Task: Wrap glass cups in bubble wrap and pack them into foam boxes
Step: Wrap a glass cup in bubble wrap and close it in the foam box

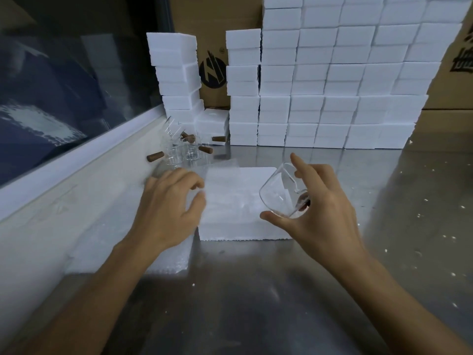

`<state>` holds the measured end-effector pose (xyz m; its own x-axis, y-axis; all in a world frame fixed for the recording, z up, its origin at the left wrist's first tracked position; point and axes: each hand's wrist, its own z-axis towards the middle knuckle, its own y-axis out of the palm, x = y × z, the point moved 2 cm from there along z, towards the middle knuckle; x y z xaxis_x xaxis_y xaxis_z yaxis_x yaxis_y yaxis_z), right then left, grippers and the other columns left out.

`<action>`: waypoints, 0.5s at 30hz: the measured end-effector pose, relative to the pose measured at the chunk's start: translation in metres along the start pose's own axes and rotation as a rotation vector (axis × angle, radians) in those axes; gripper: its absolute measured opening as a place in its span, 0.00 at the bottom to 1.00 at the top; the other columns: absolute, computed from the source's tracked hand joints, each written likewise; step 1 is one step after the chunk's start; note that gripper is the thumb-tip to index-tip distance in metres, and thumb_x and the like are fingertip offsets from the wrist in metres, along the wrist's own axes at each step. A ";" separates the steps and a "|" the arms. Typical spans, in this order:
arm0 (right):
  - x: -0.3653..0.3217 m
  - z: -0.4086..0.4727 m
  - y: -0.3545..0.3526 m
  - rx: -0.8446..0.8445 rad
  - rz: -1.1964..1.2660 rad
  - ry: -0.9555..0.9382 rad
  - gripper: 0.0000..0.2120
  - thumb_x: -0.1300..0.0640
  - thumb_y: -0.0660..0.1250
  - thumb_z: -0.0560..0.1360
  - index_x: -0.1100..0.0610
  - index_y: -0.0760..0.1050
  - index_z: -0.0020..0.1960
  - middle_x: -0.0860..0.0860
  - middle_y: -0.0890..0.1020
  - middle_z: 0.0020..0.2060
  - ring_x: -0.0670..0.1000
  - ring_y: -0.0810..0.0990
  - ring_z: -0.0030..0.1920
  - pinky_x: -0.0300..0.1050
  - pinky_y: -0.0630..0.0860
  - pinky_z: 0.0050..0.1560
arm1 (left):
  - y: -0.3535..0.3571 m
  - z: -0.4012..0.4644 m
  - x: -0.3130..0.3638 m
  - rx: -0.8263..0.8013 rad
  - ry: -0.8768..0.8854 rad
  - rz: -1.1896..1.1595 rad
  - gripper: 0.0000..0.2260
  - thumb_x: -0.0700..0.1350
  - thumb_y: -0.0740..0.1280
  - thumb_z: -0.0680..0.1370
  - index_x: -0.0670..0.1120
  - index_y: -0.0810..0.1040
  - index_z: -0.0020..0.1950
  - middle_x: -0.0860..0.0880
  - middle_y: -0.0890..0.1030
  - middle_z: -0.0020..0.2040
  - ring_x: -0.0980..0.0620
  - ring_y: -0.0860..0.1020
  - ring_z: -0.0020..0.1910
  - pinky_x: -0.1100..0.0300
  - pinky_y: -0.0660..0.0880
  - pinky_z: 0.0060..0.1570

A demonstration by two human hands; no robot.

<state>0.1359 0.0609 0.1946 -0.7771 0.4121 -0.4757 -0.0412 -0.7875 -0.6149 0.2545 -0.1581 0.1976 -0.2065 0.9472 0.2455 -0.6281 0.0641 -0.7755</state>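
Clear glass cup [280, 190], brushed-metal table [256, 290]

Bare steel tabletop [256, 290] open from 3 through 6 o'clock, speckled with white crumbs only. Blocked at 12 to 1 o'clock by stacked white foam boxes [332, 98]. Crowded at 11 o'clock by clear glass cups with brown wooden handles [179, 149]. Walled at 9 to 10 o'clock by a white window ledge [76, 175]. Centre taken by a flat white foam box [230, 201], sheets of clear bubble wrap [143, 252] just beside it at 8 o'clock.

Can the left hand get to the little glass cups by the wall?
Probably yes. The left hand rests on the bubble wrap and holds nothing, and the glass cups stand just beyond its fingers, with nothing visible between.
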 end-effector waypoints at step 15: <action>-0.002 -0.001 0.004 0.026 0.008 -0.019 0.45 0.45 0.80 0.65 0.50 0.64 0.76 0.50 0.71 0.64 0.48 0.78 0.40 0.51 0.82 0.39 | 0.024 -0.007 0.009 0.024 -0.351 -0.082 0.04 0.47 0.71 0.77 0.50 0.79 0.43 0.54 0.78 0.38 0.53 0.77 0.38 0.57 0.76 0.41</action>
<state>0.1385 0.0573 0.1924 -0.7891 0.3975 -0.4683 -0.0510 -0.8022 -0.5949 0.2428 -0.1458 0.1774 -0.3967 0.7735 0.4943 -0.6699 0.1242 -0.7320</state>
